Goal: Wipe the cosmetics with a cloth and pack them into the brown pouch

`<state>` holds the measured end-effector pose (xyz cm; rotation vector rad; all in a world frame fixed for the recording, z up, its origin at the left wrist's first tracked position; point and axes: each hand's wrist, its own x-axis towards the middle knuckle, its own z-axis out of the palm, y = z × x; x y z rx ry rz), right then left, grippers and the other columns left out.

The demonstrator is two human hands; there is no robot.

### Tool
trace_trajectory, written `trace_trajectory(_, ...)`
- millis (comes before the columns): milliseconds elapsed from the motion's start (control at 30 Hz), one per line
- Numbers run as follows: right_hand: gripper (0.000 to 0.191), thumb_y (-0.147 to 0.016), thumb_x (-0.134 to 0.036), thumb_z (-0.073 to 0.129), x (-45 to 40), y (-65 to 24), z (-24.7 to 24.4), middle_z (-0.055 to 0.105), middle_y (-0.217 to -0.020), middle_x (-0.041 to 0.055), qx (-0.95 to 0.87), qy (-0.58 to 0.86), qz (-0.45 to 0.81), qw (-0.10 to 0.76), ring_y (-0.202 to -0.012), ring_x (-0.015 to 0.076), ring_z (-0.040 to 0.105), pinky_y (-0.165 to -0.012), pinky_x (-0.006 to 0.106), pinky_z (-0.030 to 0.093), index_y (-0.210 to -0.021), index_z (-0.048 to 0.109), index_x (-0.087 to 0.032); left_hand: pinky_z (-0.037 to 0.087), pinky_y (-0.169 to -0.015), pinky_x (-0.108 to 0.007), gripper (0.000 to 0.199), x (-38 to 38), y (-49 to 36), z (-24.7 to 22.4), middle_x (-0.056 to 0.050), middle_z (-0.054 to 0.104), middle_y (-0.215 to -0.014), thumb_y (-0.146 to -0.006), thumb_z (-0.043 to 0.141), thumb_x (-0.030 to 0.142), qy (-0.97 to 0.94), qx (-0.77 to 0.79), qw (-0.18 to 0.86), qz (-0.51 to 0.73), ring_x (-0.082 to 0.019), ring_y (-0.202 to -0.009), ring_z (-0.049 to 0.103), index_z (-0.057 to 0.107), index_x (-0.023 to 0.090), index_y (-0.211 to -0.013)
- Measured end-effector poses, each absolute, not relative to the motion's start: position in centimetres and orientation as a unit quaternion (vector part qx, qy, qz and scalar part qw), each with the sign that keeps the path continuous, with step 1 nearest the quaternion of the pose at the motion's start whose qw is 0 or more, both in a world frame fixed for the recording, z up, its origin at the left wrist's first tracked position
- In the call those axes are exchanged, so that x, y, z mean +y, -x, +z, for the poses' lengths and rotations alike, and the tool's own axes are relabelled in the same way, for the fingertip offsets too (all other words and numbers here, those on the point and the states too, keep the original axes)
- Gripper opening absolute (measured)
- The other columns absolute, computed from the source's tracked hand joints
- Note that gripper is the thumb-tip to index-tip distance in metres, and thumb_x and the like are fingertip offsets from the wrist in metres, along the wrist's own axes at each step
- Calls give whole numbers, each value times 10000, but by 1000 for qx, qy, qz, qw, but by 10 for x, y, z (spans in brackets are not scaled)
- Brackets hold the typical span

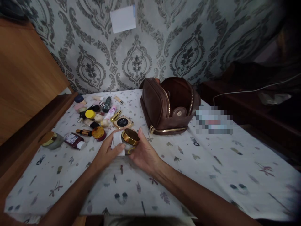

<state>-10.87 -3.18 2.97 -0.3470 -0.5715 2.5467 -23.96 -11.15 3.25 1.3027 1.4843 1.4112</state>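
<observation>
Two bare forearms reach in from the bottom edge of the frame over a white, leaf-printed table cover. At their ends, near the middle of the frame, the left hand and right hand close together around a gold-lidded jar, which is held slightly tilted above the cover. The left fingers and thumb press a white cloth against the jar's left side; whether it is fabric or paper I cannot tell. The right hand is clamped directly on the jar's other side.

Just beyond the hands lies a square gold case with a black disc. Left of the hands sit a dark red jar with an amber lid, a purple bottle lying with its white cap toward the hands, and a frosted jar. A cluster of small tubes and pots, including a yellow-lidded pot, spreads behind them. Right of centre, a brown bag stands unzipped, its mouth gaping. A pixelated patch covers something at its right.
</observation>
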Motion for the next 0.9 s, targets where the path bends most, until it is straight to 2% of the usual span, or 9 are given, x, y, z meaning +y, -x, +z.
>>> trace_trajectory(100, 442, -805, -579, 699, -32, 107, 32, 760, -982, 27, -167, 173, 942, 235, -938, 181, 697, -782, 285, 575, -1045, 701, -208, 458, -1020, -410, 797, -112, 243, 30, -105, 621, -1318, -683, 816, 516, -489, 552, 412, 535, -329, -1211, 577, 493, 193, -1336)
trace_trajectory(200, 410, -886, -558, 611, -32, 107, 37, 758, -974, 44, -132, 219, 940, 225, -940, 180, 701, -839, 298, 571, -1013, 699, -178, 405, -1066, -386, 911, -113, 244, 28, -87, 571, -1374, -582, 902, 429, -502, 570, 398, 514, -323, -1272, 521, 459, 228, -1352)
trace_trajectory(367, 445, -872, -604, 599, -33, 111, 40, 746, -1040, 54, -157, 230, 933, 226, -1001, 209, 688, -895, 352, 551, -1038, 675, -198, 475, -937, -338, 843, -113, 240, 29, -59, 639, -1193, -581, 896, 429, -513, 570, 372, 523, -269, -1103, 606, 475, 234, -1285)
trace_trajectory(500, 491, -813, -661, 631, -33, 113, 34, 730, -1022, 32, -264, 226, 896, 278, -999, 204, 657, -905, 336, 507, -1041, 663, -227, 490, -898, -345, 787, -113, 237, 32, -53, 630, -1151, -589, 879, 445, -528, 610, 266, 527, -259, -1053, 618, 489, 228, -1236)
trace_trajectory(600, 476, -785, -655, 660, -33, 111, 29, 691, -949, 2, -407, 218, 825, 325, -918, 177, 608, -833, 287, 477, -993, 665, -227, 476, -927, -371, 776, -115, 238, 33, -59, 612, -1192, -607, 864, 427, -541, 659, 154, 500, -269, -1089, 605, 482, 230, -1253)
trace_trajectory(700, 385, -761, -575, 720, -30, 108, 28, 590, -781, -34, -507, 235, 756, 341, -753, 136, 526, -690, 243, 425, -870, 646, -214, 461, -943, -392, 770, -116, 242, 32, -73, 604, -1215, -628, 847, 440, -551, 685, 89, 469, -286, -1116, 591, 482, 226, -1271)
trace_trajectory(800, 364, -741, -544, 735, -27, 106, 29, 501, -695, -44, -535, 233, 734, 346, -643, 117, 450, -574, 236, 371, -786, 612, -205, 463, -931, -385, 732, -116, 244, 31, -70, 613, -1194, -643, 828, 465, -561, 672, 91, 475, -285, -1103, 592, 499, 224, -1251)
trace_trajectory(900, 351, -732, -525, 745, -25, 105, 30, 504, -705, -33, -546, 217, 732, 344, -648, 124, 452, -548, 235, 370, -783, 608, -205, 467, -902, -367, 645, -115, 243, 33, -52, 628, -1141, -674, 792, 473, -552, 657, 110, 501, -266, -1051, 601, 528, 227, -1209)
